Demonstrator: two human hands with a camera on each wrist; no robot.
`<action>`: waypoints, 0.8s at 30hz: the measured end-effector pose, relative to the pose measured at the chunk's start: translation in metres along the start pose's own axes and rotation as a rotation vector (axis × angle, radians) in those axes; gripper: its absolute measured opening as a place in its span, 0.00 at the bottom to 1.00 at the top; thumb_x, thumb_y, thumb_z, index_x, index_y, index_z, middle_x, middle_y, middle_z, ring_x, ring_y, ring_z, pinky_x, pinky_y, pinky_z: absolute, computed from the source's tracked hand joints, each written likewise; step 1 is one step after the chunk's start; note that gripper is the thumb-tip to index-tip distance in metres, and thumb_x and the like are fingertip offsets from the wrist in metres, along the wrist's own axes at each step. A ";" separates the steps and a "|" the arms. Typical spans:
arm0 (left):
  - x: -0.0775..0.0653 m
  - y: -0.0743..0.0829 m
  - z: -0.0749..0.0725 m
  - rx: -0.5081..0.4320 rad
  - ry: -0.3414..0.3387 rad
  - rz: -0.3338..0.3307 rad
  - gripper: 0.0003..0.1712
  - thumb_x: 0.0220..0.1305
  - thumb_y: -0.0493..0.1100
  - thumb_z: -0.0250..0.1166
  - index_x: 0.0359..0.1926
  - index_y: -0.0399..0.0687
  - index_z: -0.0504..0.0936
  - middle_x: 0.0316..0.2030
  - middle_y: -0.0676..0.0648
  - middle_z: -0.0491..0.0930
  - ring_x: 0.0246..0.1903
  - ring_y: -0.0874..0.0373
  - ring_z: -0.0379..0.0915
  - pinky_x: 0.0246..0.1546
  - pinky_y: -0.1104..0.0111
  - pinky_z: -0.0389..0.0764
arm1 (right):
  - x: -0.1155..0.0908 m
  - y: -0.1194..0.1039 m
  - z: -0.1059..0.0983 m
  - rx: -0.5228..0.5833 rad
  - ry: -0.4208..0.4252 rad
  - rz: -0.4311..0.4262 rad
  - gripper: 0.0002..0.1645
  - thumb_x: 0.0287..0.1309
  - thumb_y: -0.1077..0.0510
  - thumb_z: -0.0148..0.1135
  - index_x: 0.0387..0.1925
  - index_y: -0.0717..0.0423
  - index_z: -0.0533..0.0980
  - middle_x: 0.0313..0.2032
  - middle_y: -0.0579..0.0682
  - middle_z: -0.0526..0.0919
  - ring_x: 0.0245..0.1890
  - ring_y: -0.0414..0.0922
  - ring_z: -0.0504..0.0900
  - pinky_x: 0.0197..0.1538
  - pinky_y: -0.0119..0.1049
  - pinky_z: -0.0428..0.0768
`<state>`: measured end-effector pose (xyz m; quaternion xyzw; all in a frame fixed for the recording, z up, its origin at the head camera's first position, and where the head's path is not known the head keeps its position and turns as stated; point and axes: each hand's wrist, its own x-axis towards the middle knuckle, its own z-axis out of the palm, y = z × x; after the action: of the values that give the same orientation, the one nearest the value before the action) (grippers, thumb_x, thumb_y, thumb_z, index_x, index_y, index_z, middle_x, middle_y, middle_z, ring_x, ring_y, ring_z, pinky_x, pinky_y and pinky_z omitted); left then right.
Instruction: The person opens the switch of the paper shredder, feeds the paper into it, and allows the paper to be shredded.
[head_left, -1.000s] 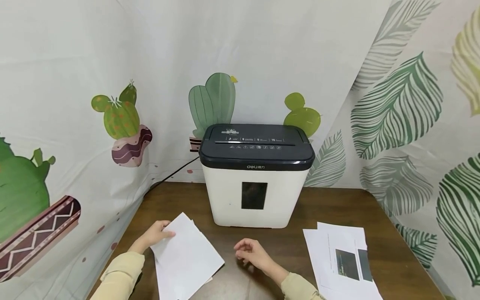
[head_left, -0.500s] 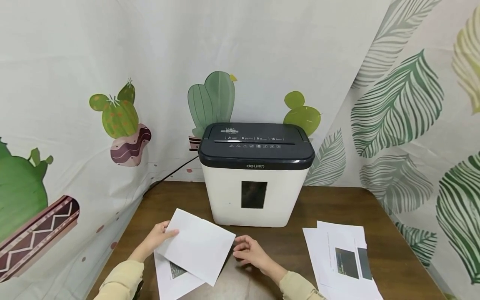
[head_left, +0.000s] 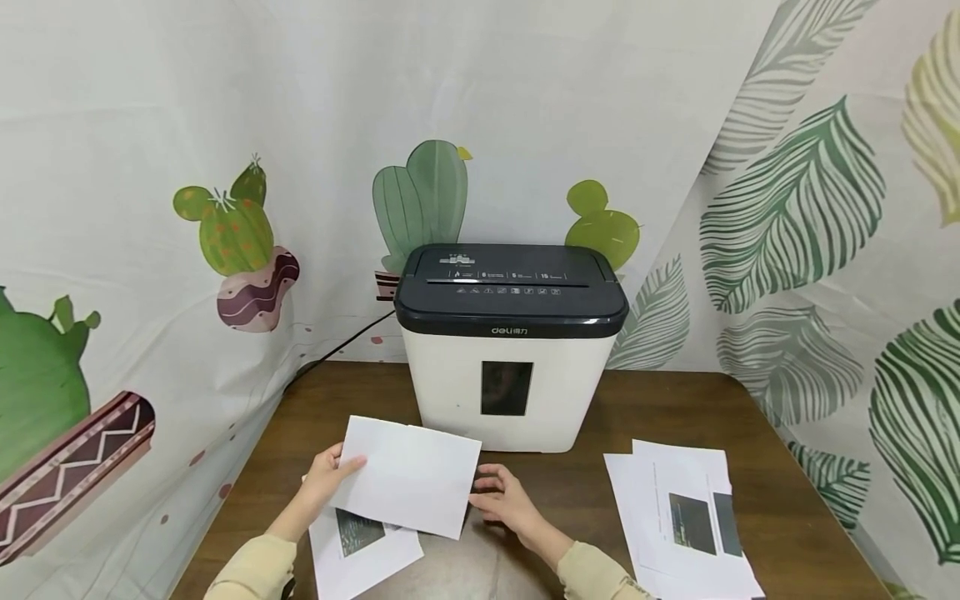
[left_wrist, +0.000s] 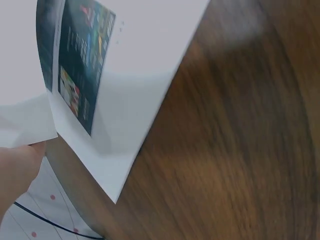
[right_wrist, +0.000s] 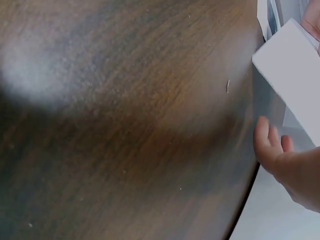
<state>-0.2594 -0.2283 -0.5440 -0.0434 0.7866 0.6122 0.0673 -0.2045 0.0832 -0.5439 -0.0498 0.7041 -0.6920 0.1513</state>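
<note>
Two bare hands flank a blank white rectangular paper [head_left: 412,475] at the lower centre of the head view. The left hand [head_left: 325,479] pinches its left edge, thumb on top; the right hand [head_left: 504,502] has loosely bent fingers just beside its right edge. The paper's long axis runs across the frame, sloping slightly down to the right. Below it, at lower left, a white sheet with a dark printed panel [head_left: 362,560] lies on the brown wood-grain table [head_left: 558,492]. Behind stands a white paper shredder with a black lid [head_left: 512,346]; overlapping printed white sheets [head_left: 678,525] lie at lower right. Half a second ago the blank paper slanted more steeply; now it lies more level, its right end higher in the frame. A second ago it covered the dark panel, which now shows.

The left wrist view alone brings out coloured marks on that panel, upper left, with one sheet corner pointing down.

The right wrist view shows a gap between the right fingertips and the blank paper, upper right, plus a thin pale fleck [right_wrist: 228,86] on the table.
</note>
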 end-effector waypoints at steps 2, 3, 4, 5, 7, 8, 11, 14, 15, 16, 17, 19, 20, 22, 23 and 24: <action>-0.002 0.002 0.005 -0.027 0.005 -0.008 0.26 0.55 0.42 0.62 0.51 0.31 0.67 0.26 0.46 0.83 0.21 0.60 0.78 0.24 0.66 0.78 | 0.001 0.001 -0.001 0.002 0.019 -0.010 0.32 0.52 0.59 0.59 0.55 0.66 0.59 0.48 0.67 0.71 0.40 0.43 0.77 0.40 0.48 0.77; -0.003 0.003 0.008 -0.035 0.004 -0.008 0.26 0.55 0.42 0.61 0.52 0.31 0.67 0.27 0.45 0.83 0.22 0.60 0.78 0.24 0.66 0.78 | 0.001 0.001 -0.001 0.009 0.030 -0.019 0.31 0.52 0.59 0.59 0.55 0.67 0.59 0.48 0.66 0.71 0.40 0.44 0.78 0.40 0.48 0.77; -0.004 0.005 0.011 -0.047 0.004 -0.010 0.27 0.55 0.42 0.61 0.53 0.32 0.67 0.28 0.44 0.83 0.23 0.59 0.78 0.24 0.66 0.78 | 0.002 0.000 -0.002 0.019 0.038 -0.027 0.31 0.52 0.59 0.59 0.55 0.67 0.60 0.48 0.66 0.72 0.40 0.44 0.78 0.40 0.48 0.77; -0.005 0.006 0.014 -0.056 0.007 -0.012 0.27 0.55 0.42 0.61 0.53 0.32 0.67 0.29 0.44 0.83 0.23 0.59 0.78 0.25 0.66 0.78 | 0.002 0.000 -0.003 0.030 0.044 -0.034 0.31 0.52 0.59 0.59 0.54 0.67 0.60 0.48 0.66 0.72 0.40 0.44 0.78 0.40 0.48 0.77; -0.007 0.007 0.020 -0.080 0.019 -0.019 0.27 0.55 0.42 0.62 0.54 0.34 0.67 0.30 0.42 0.83 0.24 0.58 0.79 0.25 0.65 0.78 | 0.003 0.000 -0.005 0.055 0.050 -0.045 0.31 0.52 0.59 0.59 0.54 0.68 0.60 0.48 0.66 0.72 0.40 0.43 0.78 0.40 0.47 0.78; -0.008 0.008 0.023 -0.086 0.026 -0.021 0.27 0.54 0.43 0.62 0.54 0.34 0.68 0.31 0.42 0.83 0.24 0.58 0.79 0.25 0.65 0.78 | 0.003 0.000 -0.007 0.066 0.050 -0.047 0.31 0.52 0.59 0.59 0.54 0.69 0.60 0.48 0.66 0.72 0.39 0.42 0.78 0.40 0.46 0.78; -0.009 0.009 0.030 -0.096 0.050 -0.018 0.27 0.54 0.43 0.62 0.53 0.35 0.69 0.32 0.40 0.82 0.25 0.57 0.79 0.26 0.65 0.79 | 0.005 0.003 -0.010 0.102 0.038 -0.040 0.30 0.52 0.59 0.59 0.54 0.69 0.61 0.48 0.63 0.73 0.38 0.39 0.78 0.39 0.43 0.78; -0.010 0.008 0.038 -0.091 0.073 -0.004 0.27 0.54 0.43 0.62 0.53 0.34 0.69 0.32 0.39 0.82 0.26 0.56 0.79 0.26 0.65 0.79 | 0.009 0.008 -0.014 0.141 0.010 -0.040 0.29 0.53 0.60 0.58 0.54 0.69 0.61 0.49 0.62 0.74 0.37 0.40 0.79 0.39 0.43 0.78; -0.011 0.008 0.040 -0.090 0.078 -0.003 0.27 0.54 0.43 0.62 0.53 0.34 0.69 0.32 0.39 0.82 0.26 0.56 0.79 0.27 0.65 0.79 | 0.010 0.009 -0.014 0.154 0.003 -0.037 0.29 0.53 0.61 0.58 0.54 0.69 0.61 0.48 0.61 0.75 0.37 0.41 0.79 0.39 0.44 0.78; -0.011 0.008 0.042 -0.093 0.079 -0.003 0.28 0.54 0.43 0.62 0.53 0.34 0.68 0.32 0.39 0.82 0.26 0.56 0.80 0.27 0.65 0.79 | 0.011 0.011 -0.015 0.165 0.000 -0.035 0.29 0.53 0.61 0.58 0.54 0.70 0.61 0.47 0.60 0.76 0.37 0.41 0.79 0.39 0.44 0.78; -0.012 0.008 0.045 -0.101 0.077 -0.004 0.28 0.54 0.43 0.62 0.54 0.34 0.68 0.32 0.39 0.82 0.27 0.55 0.80 0.27 0.64 0.79 | 0.012 0.012 -0.016 0.172 -0.002 -0.034 0.28 0.53 0.61 0.58 0.54 0.71 0.62 0.46 0.59 0.77 0.37 0.41 0.79 0.39 0.44 0.78; -0.013 0.009 0.050 -0.114 0.067 -0.008 0.28 0.54 0.43 0.62 0.54 0.33 0.68 0.32 0.39 0.82 0.27 0.55 0.80 0.28 0.64 0.79 | 0.012 0.014 -0.017 0.177 0.009 -0.020 0.27 0.53 0.62 0.58 0.52 0.72 0.63 0.41 0.56 0.80 0.35 0.41 0.80 0.38 0.42 0.79; -0.014 0.010 0.052 -0.123 0.059 -0.010 0.28 0.54 0.44 0.62 0.54 0.33 0.68 0.32 0.39 0.82 0.27 0.54 0.80 0.28 0.63 0.79 | 0.012 0.014 -0.017 0.180 0.018 -0.013 0.26 0.53 0.62 0.58 0.51 0.72 0.64 0.39 0.54 0.81 0.35 0.41 0.80 0.38 0.40 0.79; -0.016 0.011 0.057 -0.133 0.043 -0.010 0.28 0.54 0.44 0.62 0.53 0.33 0.68 0.33 0.39 0.82 0.28 0.54 0.80 0.28 0.62 0.79 | 0.011 0.014 -0.018 0.170 0.046 -0.003 0.24 0.54 0.61 0.57 0.49 0.73 0.66 0.36 0.50 0.82 0.33 0.39 0.80 0.38 0.37 0.78; -0.017 0.012 0.060 -0.136 0.036 -0.008 0.27 0.54 0.44 0.62 0.52 0.33 0.69 0.33 0.39 0.82 0.28 0.54 0.80 0.28 0.62 0.79 | 0.010 0.013 -0.018 0.166 0.059 -0.002 0.23 0.54 0.61 0.57 0.48 0.73 0.67 0.35 0.49 0.82 0.33 0.38 0.80 0.38 0.35 0.78; -0.017 0.013 0.062 -0.137 0.029 -0.004 0.27 0.54 0.44 0.62 0.52 0.33 0.69 0.33 0.39 0.82 0.28 0.53 0.80 0.28 0.62 0.79 | 0.009 0.011 -0.019 0.166 0.073 -0.001 0.22 0.54 0.61 0.57 0.47 0.74 0.68 0.34 0.48 0.82 0.32 0.38 0.80 0.37 0.34 0.78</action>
<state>-0.2411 -0.1654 -0.5435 -0.0584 0.7439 0.6636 0.0539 -0.2168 0.0989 -0.5566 -0.0124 0.6493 -0.7495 0.1286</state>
